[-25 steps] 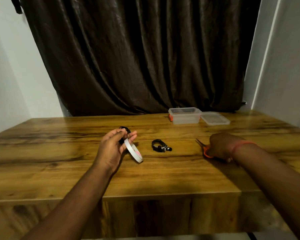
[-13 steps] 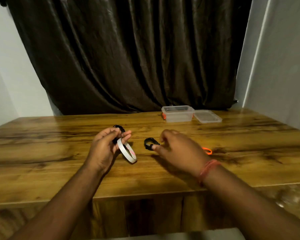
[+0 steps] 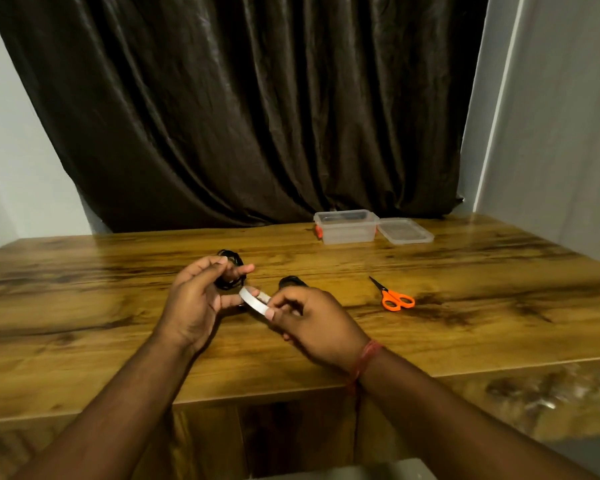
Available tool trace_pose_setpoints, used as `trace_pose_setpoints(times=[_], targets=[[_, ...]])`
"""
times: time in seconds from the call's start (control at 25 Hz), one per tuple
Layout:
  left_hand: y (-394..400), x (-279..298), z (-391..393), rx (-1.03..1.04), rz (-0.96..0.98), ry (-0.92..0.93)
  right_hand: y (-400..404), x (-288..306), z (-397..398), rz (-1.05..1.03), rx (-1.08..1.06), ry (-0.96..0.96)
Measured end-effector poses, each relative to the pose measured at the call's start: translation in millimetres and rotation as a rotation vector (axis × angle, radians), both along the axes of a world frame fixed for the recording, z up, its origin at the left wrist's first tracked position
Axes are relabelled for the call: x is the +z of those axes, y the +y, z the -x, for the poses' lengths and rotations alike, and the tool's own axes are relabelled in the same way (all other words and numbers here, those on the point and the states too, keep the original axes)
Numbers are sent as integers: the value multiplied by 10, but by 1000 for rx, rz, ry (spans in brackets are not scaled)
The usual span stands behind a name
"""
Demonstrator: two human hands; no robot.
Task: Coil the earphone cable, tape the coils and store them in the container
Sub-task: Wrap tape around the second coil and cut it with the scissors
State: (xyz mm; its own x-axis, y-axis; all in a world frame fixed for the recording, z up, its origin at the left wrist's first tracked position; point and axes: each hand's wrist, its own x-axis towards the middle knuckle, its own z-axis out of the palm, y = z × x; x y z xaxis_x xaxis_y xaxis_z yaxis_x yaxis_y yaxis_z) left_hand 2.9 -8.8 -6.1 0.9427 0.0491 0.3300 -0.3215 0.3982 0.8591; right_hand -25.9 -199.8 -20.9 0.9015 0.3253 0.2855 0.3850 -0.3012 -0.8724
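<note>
Earphone cable coil [image 3: 230, 271], light, limp and likely to spring loose, sits pinched in the left hand [image 3: 194, 303] above the table [image 3: 84, 306], best held across its strands, while the right hand [image 3: 309, 320] pinches the tape roll [image 3: 253, 301].

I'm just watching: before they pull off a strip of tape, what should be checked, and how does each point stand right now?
1. Tape roll held: ok, the left hand and right hand both pinch it.
2. Loose tape end found: cannot tell, the right fingers cover that spot.
3. Coil to tape is ready: ok, one black coil lies behind the left hand; another coil lies beyond the right hand.
4. Scissors at hand: ok, lying on the table to the right, untouched.
5. Container open: ok, its lid lies beside it.
</note>
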Motion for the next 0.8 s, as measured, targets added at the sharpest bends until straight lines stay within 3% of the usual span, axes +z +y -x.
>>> trace_pose_setpoints(times=[0.2, 0.32, 0.52, 0.64, 0.8], targets=[[10, 2, -2, 64, -38, 63, -648, 18, 25, 362, -179, -284], [11, -3, -2, 63, -51, 61, -906, 22, 70, 419, -148, -341], [23, -14, -24, 77, -85, 66, -1112, 34, 134, 421, 38, -279], [29, -35, -37, 74, -92, 69, -1274, 3, 130, 429, -34, -343], [19, -39, -46, 68, -113, 57, -1350, -12, -28, 632, -195, -432]])
